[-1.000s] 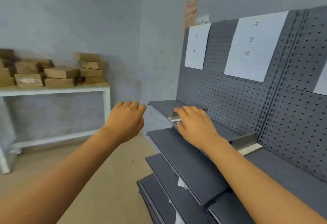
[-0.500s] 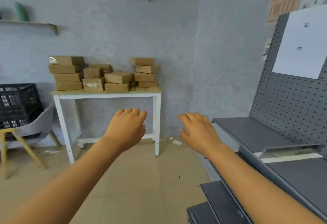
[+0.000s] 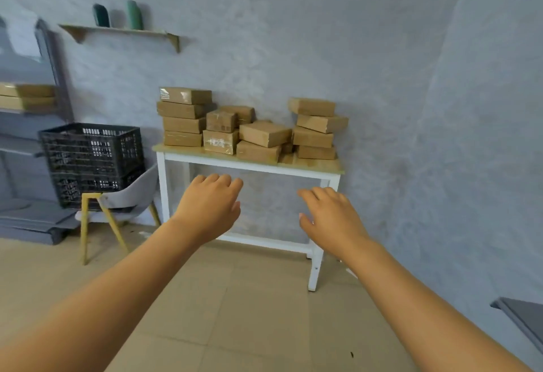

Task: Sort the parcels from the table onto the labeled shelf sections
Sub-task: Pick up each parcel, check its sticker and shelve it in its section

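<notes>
Our left hand [image 3: 210, 210] and right hand [image 3: 330, 219] are spread and empty; the parcels [image 3: 252, 128] sit stacked on the tabletop [image 3: 311, 163] ahead. We should lift a top box first, so no stack topples.

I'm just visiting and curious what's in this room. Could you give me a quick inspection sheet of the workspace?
Surface: white-framed table against the wall, wooden top.
Job's things: brown parcels in several stacks on the table; grey shelf corner at lower right.
Clutter: black crates on a grey chair.
Grippers: left hand and right hand open, fingers spread, holding nothing.
Cables: nothing seen.
Surroundings: grey wall, wall shelf with two green bottles, tiled floor.
</notes>
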Demonstrator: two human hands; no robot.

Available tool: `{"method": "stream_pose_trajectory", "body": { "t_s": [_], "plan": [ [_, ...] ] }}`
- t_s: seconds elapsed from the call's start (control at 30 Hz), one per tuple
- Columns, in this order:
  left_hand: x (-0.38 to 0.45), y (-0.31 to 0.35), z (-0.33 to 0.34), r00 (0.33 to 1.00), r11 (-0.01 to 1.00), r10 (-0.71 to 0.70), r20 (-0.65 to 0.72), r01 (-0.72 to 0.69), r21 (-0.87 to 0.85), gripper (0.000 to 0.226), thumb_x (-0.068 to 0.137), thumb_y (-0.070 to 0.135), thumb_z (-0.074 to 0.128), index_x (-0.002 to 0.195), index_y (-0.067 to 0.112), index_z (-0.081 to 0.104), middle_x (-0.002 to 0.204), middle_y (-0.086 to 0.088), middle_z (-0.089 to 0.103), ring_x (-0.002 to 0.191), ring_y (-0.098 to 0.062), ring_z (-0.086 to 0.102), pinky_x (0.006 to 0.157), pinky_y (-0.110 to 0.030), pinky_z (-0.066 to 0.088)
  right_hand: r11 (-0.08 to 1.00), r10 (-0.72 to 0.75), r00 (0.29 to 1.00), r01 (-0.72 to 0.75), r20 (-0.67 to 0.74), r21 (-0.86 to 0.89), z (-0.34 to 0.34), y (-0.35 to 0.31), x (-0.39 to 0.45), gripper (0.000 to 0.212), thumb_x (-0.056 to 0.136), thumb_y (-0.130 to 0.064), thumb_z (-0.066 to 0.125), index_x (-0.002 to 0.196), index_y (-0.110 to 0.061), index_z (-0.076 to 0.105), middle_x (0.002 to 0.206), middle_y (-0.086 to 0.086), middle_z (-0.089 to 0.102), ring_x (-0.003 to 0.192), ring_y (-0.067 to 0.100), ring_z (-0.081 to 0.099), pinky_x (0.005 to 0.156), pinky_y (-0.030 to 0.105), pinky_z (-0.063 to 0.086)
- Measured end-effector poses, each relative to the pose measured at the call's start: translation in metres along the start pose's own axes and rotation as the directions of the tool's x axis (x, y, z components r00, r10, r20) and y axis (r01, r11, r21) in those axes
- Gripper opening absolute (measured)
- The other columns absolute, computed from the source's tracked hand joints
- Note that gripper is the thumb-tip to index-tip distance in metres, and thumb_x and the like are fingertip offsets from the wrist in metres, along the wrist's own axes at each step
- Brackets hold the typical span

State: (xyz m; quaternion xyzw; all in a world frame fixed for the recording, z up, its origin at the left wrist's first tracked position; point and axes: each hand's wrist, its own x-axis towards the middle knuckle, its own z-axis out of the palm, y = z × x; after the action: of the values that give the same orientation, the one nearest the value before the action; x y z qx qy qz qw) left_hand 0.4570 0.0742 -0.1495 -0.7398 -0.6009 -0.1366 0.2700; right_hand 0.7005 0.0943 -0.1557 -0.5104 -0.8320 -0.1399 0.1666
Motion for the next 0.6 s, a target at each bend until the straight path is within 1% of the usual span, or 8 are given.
{"method": "stream_pose_trajectory", "body": {
  "t_s": [0.13,0.27,0.37,0.47,0.6],
  "plan": [
    [0.048,-0.037,0.044,1.0,1.0,-0.016,0.002,0.016,0.019,0.031,0.098,0.036,0.045,0.122,0.019,0.054,0.107,0.0,0.063,0.097,-0.022,0.06,0.086,-0.034,0.046,1.0,-0.03,1.0,0.03,-0.009,0.0,0.034,0.002,0.073,0.041,0.1,-0.029,0.043,0.14,-0.018,0.046,0.134,0.001,0.053,0.123,0.023,0.045,0.105,0.035,0.031],
    [0.106,-0.071,0.089,1.0,1.0,-0.008,-0.01,0.008,-0.004,0.034,0.099,0.035,0.043,0.126,0.019,0.053,0.112,-0.001,0.062,0.102,-0.023,0.059,0.092,-0.036,0.046,0.999,-0.029,1.0,0.029,-0.011,-0.023,0.07,0.009,0.144,0.041,0.099,-0.028,0.044,0.139,-0.017,0.047,0.133,0.001,0.053,0.122,0.024,0.046,0.104,0.036,0.035],
    [0.154,-0.098,0.118,1.0,1.0,0.004,-0.02,-0.004,-0.031,0.037,0.099,0.036,0.044,0.132,0.019,0.05,0.119,-0.001,0.062,0.108,-0.022,0.058,0.096,-0.036,0.045,0.999,-0.016,1.0,0.016,-0.009,-0.034,0.087,0.021,0.201,0.043,0.099,-0.027,0.044,0.142,-0.019,0.045,0.135,0.001,0.053,0.124,0.023,0.045,0.104,0.034,0.034],
    [0.199,-0.122,0.147,0.999,0.999,0.024,-0.022,-0.024,-0.027,0.037,0.099,0.036,0.044,0.131,0.019,0.05,0.121,-0.001,0.062,0.109,-0.023,0.058,0.096,-0.036,0.045,0.999,0.015,0.999,-0.016,-0.041,-0.029,0.105,0.034,0.248,0.042,0.1,-0.027,0.045,0.142,-0.019,0.045,0.135,0.001,0.053,0.122,0.022,0.046,0.101,0.033,0.033],
    [0.247,-0.136,0.19,0.999,0.998,0.046,0.021,-0.045,-0.054,0.037,0.1,0.037,0.043,0.132,0.02,0.049,0.124,0.0,0.06,0.113,-0.021,0.056,0.1,-0.036,0.044,0.999,0.039,0.999,-0.039,0.015,-0.013,0.142,0.05,0.297,0.046,0.1,-0.027,0.044,0.146,-0.021,0.042,0.141,0.0,0.049,0.128,0.022,0.043,0.104,0.032,0.031]
  ]
}}
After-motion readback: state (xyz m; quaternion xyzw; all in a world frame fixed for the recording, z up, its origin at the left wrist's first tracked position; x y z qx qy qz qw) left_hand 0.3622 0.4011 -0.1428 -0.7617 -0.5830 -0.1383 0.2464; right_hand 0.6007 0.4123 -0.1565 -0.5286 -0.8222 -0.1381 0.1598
